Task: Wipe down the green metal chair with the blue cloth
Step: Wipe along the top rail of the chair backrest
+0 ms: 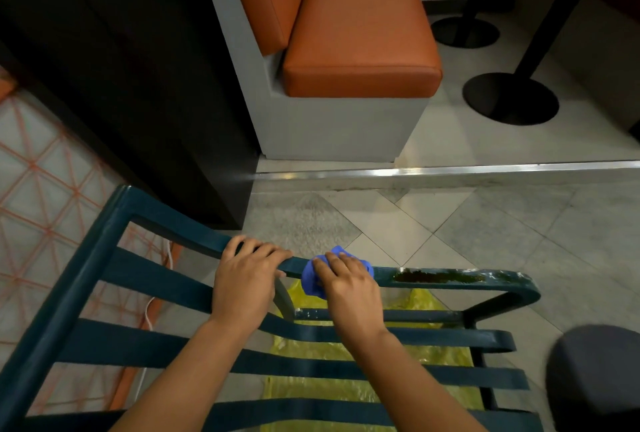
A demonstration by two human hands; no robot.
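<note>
Here the green metal chair (145, 341) lies tilted toward the camera, its slats running across the lower frame and its top rail crossing the middle. The left hand (244, 288) curls its grip over that rail to steady it, fingers wrapped across the top. Just beside it, the right hand (348, 293) bunches the blue cloth (313, 279) against the rail, fingers curled round the wad and pressing it down. Along the rail to the right sits a dark rusty patch (438, 276) with chipped, pale-flecked paint near the curved end. The main risk, as I judge it, lies there: rough flakes could snag the cloth or scrape a fingertip. The cloth is also balled small, so it may smear grime. A yellow plastic sheet (426, 301) lies on the floor beneath and could let the chair slide if the left hand eases.
</note>
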